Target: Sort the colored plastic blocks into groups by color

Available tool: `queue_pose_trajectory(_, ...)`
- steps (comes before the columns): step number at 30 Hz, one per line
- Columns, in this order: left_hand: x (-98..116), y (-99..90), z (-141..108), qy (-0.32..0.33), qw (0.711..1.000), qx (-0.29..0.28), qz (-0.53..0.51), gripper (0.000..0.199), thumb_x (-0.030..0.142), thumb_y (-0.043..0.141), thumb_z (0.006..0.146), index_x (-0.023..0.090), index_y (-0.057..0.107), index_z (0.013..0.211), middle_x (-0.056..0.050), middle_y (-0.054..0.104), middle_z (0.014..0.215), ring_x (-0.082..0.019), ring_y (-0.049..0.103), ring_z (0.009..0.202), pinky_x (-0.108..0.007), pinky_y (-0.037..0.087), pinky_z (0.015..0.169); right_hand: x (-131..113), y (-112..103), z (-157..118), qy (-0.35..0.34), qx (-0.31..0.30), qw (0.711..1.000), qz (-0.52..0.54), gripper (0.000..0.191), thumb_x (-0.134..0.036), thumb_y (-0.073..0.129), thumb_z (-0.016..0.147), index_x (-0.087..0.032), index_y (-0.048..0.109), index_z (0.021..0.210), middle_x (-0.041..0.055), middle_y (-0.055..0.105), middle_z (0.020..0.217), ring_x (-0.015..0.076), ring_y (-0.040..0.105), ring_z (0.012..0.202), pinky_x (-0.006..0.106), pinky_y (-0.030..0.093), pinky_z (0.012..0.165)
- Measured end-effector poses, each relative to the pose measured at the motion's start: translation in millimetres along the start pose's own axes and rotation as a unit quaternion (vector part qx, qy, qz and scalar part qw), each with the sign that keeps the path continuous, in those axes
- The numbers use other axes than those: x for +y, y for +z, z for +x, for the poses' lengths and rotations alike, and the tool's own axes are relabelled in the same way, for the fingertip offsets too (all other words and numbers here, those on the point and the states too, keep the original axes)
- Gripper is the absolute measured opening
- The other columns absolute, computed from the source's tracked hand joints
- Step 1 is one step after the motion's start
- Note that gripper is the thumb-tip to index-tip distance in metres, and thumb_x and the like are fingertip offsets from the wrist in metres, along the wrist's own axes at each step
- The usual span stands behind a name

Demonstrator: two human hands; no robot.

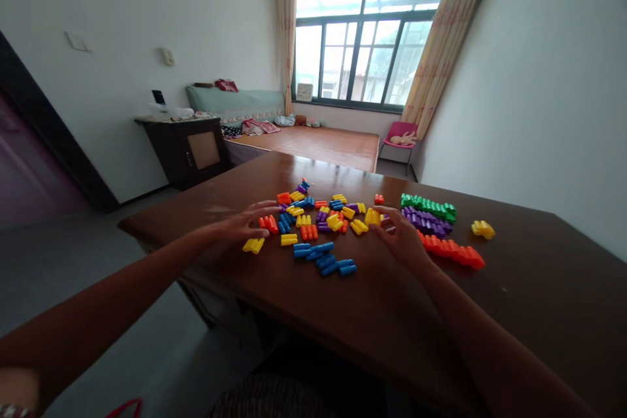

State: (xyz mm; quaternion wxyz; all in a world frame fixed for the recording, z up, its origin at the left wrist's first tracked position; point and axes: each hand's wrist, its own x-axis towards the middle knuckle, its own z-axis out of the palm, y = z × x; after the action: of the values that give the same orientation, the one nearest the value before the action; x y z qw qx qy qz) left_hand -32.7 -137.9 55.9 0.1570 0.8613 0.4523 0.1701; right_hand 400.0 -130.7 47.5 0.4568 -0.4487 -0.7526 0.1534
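Observation:
Loose plastic building blocks shaped like joined tubes lie in a pile mid-table. My left hand (245, 222) is at the pile's left side, fingers stretched out and apart. A red-orange block (268, 225) lies beside its thumb and fingers, and a yellow block (253, 245) sits just below. At the pile's right side, my right hand (404, 236) has its thumb and fingertips closed on a yellow block (373, 217). Nearer me is a crooked row of blue blocks (326, 259). Right of my right hand lie a green row (428, 206), a purple row (426, 222) and an orange row (451, 249) of blocks.
A few joined yellow blocks (483, 229) lie apart on the right of the brown table (392, 320). Beyond the table are a bed (318, 142), a dark cabinet (193, 151) and a pink chair (402, 132) with a soft toy. A window with curtains is behind.

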Motion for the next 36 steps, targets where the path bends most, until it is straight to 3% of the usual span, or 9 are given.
queue_pose_trajectory(3, 18, 38.0, -11, -0.018, 0.996, -0.001, 0.089, 0.090, 0.072, 0.061, 0.071, 0.035, 0.034, 0.148, -0.006, 0.023, 0.159, -0.034, 0.018, 0.145, -0.052, 0.020, 0.116, 8, -8, 6, 0.016, 0.019, 1.000, -0.005, 0.052, -0.057, 0.060, 0.081, -0.022, 0.061, 0.120, 0.0107, 0.064, 0.111, 0.0199, 0.065, 0.080, 0.035, 0.057, 0.062)
queue_pose_trajectory(7, 27, 71.8, 38, -0.064, 0.989, 0.037, 0.127, 0.084, 0.072, 0.056, 0.076, 0.033, 0.036, 0.148, -0.008, 0.024, 0.159, -0.035, 0.021, 0.144, -0.056, 0.021, 0.114, 13, -13, 8, 0.029, 0.026, 0.999, -0.003, 0.054, -0.058, 0.060, 0.081, -0.023, 0.060, 0.122, 0.0101, 0.064, 0.111, 0.0205, 0.065, 0.082, 0.036, 0.058, 0.065)
queue_pose_trajectory(12, 40, 64.9, 110, -0.156, 0.973, 0.105, 0.133, 0.056, 0.055, 0.046, 0.091, 0.032, 0.045, 0.142, -0.008, 0.039, 0.152, -0.034, 0.030, 0.139, -0.063, 0.023, 0.109, 17, -20, 8, 0.038, 0.046, 0.998, -0.019, 0.054, -0.058, 0.059, 0.080, -0.021, 0.061, 0.120, 0.0105, 0.064, 0.111, 0.0203, 0.064, 0.081, 0.035, 0.057, 0.064)
queue_pose_trajectory(15, 76, 60.9, 108, -0.029, 0.969, 0.196, 0.149, 0.045, 0.040, 0.037, 0.097, 0.031, 0.049, 0.139, -0.007, 0.047, 0.146, -0.030, 0.033, 0.139, -0.056, 0.019, 0.114, 22, -31, 13, 0.046, 0.076, 0.996, -0.027, 0.056, -0.059, 0.061, 0.079, -0.021, 0.061, 0.120, 0.0106, 0.065, 0.110, 0.0204, 0.064, 0.081, 0.035, 0.057, 0.065)
queue_pose_trajectory(18, 122, 74.1, 83, 0.233, 0.956, 0.078, 0.160, 0.043, 0.046, 0.042, 0.095, 0.036, 0.052, 0.136, -0.002, 0.049, 0.145, -0.027, 0.033, 0.140, -0.050, 0.012, 0.117, 31, -47, 18, 0.077, 0.115, 0.990, -0.022, 0.060, -0.060, 0.062, 0.077, -0.021, 0.061, 0.122, 0.0105, 0.067, 0.105, 0.0210, 0.065, 0.080, 0.036, 0.056, 0.065)
queue_pose_trajectory(21, 147, 94.1, 70, 0.342, 0.925, -0.027, 0.160, 0.041, 0.049, 0.042, 0.095, 0.039, 0.054, 0.133, 0.000, 0.053, 0.142, -0.025, 0.033, 0.140, -0.049, 0.007, 0.118, 45, -69, 22, 0.117, 0.164, 0.979, -0.025, 0.061, -0.061, 0.063, 0.075, -0.021, 0.062, 0.121, 0.0095, 0.069, 0.098, 0.0210, 0.065, 0.077, 0.034, 0.055, 0.063)
queue_pose_trajectory(30, 105, 101.6, 142, 0.176, 0.962, 0.061, 0.198, 0.032, 0.037, 0.043, 0.096, 0.030, 0.065, 0.118, -0.003, 0.053, 0.139, -0.024, 0.037, 0.136, -0.045, 0.016, 0.117, 132, -138, 8, 0.195, 0.362, 0.911, 0.038, 0.066, -0.064, 0.069, 0.066, -0.017, 0.063, 0.112, 0.0096, 0.068, 0.101, 0.0142, 0.062, 0.068, 0.026, 0.051, 0.054)
queue_pose_trajectory(33, 122, 105.6, 184, 0.200, 0.964, -0.008, 0.175, 0.046, 0.046, 0.053, 0.090, 0.031, 0.054, 0.133, -0.005, 0.039, 0.152, -0.028, 0.029, 0.141, -0.049, 0.014, 0.117, 145, -138, 5, 0.208, 0.360, 0.909, 0.038, 0.068, -0.064, 0.070, 0.064, -0.017, 0.062, 0.113, 0.0104, 0.067, 0.102, 0.0141, 0.061, 0.067, 0.024, 0.050, 0.051)
queue_pose_trajectory(36, 143, 111.4, 236, 0.203, 0.958, -0.141, 0.144, 0.095, 0.060, 0.072, 0.066, 0.031, 0.034, 0.148, -0.007, 0.027, 0.158, -0.035, 0.019, 0.145, -0.053, 0.014, 0.116, 143, -131, 7, 0.207, 0.325, 0.923, 0.022, 0.068, -0.065, 0.068, 0.066, -0.017, 0.062, 0.114, 0.0111, 0.068, 0.101, 0.0148, 0.061, 0.066, 0.024, 0.048, 0.049)
